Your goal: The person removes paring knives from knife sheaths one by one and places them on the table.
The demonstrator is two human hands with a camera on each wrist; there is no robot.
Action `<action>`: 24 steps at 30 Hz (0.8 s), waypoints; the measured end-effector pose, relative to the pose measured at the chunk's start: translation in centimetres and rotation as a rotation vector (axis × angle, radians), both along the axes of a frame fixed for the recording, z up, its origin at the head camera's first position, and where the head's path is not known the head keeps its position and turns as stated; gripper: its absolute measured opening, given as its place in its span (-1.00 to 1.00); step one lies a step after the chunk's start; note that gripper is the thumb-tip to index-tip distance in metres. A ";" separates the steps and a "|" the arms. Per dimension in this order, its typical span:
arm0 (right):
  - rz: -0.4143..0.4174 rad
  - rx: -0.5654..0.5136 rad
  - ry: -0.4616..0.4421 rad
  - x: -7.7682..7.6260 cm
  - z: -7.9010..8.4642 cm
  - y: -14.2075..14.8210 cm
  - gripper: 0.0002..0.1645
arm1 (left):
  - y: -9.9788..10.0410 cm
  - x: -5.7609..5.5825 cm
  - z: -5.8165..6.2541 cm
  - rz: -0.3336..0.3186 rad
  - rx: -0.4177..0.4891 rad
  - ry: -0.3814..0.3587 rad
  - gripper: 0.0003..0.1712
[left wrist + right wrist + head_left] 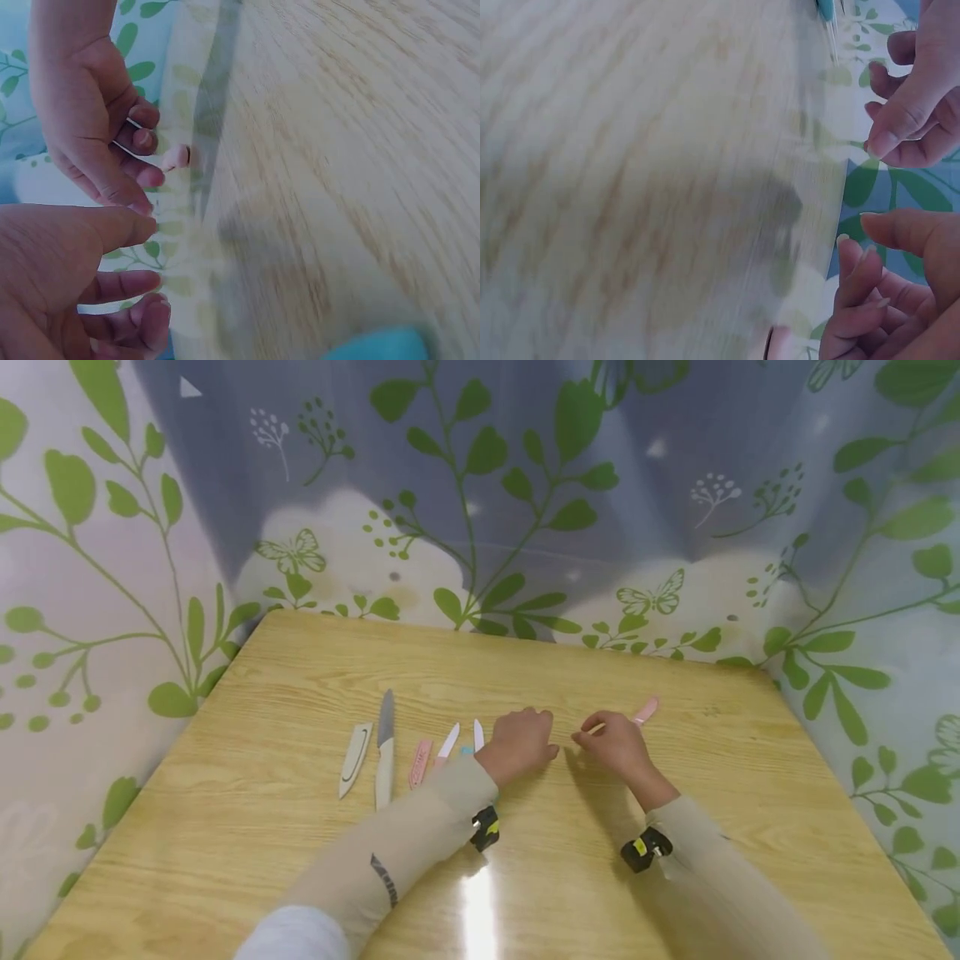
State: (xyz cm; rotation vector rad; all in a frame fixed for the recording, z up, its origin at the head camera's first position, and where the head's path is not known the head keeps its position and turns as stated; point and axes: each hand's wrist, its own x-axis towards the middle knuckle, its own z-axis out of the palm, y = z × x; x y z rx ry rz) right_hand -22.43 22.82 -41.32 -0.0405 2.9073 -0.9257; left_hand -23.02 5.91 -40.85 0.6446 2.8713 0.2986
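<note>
My left hand (519,743) and right hand (617,747) face each other above the middle of the table, fingertips a short gap apart. Nothing shows between the fingers of either one. The left wrist view has the left hand (45,277) with thumb and fingers apart. Loosely bent fingers show on the right hand (907,300) in the right wrist view. Just beyond it lies a pink-handled tool (647,710), partly hidden. Beside my left hand are a white-bladed knife (478,735) and a blue piece (467,750), both partly covered by the hand and sleeve.
Farther left on the wooden table (300,668) lie a grey-bladed kitchen knife (386,727), a cream sheath (356,760), a pink sheath (421,763) and another white-bladed knife (448,742). A leaf-patterned curtain (480,510) stands behind the table's back edge.
</note>
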 end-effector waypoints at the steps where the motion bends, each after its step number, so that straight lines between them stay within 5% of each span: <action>1: -0.007 0.001 -0.002 -0.1 0.0 0.2 -0.68 | 0.2 0.0 0.0 0.000 0.005 0.008 -0.57; 24: -0.123 0.036 0.000 -1.5 -0.1 4.0 -0.63 | 3.6 -0.8 -2.3 -0.030 0.122 0.089 -0.50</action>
